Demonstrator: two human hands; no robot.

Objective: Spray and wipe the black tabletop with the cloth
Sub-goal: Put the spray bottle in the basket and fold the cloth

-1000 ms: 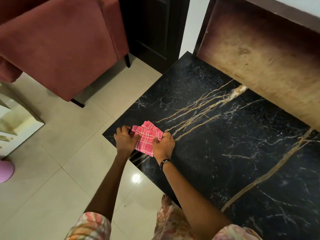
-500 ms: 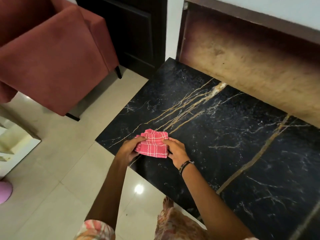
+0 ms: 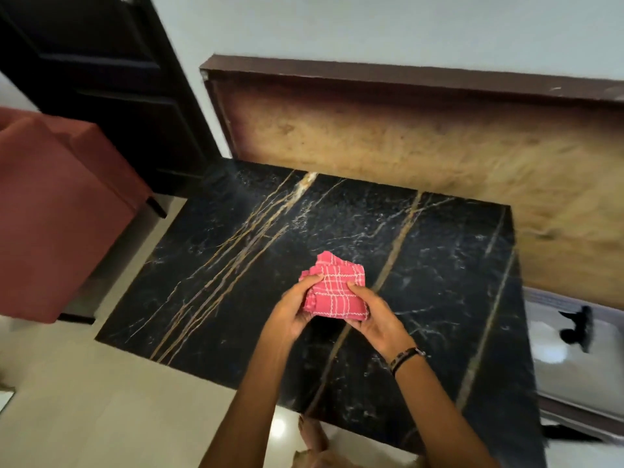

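A folded pink checked cloth (image 3: 337,288) is held between both of my hands above the middle of the black marble tabletop (image 3: 236,265), which has gold veins. My left hand (image 3: 293,310) grips the cloth's left side with the thumb on top. My right hand (image 3: 373,319), with a dark band on its wrist, grips the right side. The cloth looks lifted slightly off the surface. No spray bottle is in view.
A red upholstered armchair (image 3: 57,211) stands left of the table. A dark door (image 3: 111,86) is behind it. A brown panel (image 3: 405,143) leans against the wall behind the table. Pale floor tiles (image 3: 101,400) lie in front, and a white surface (image 3: 574,359) is to the right.
The cloth was at the table's left front corner, pressed flat under both hands. It is now folded and held up over the table's middle, and my view has swung right.
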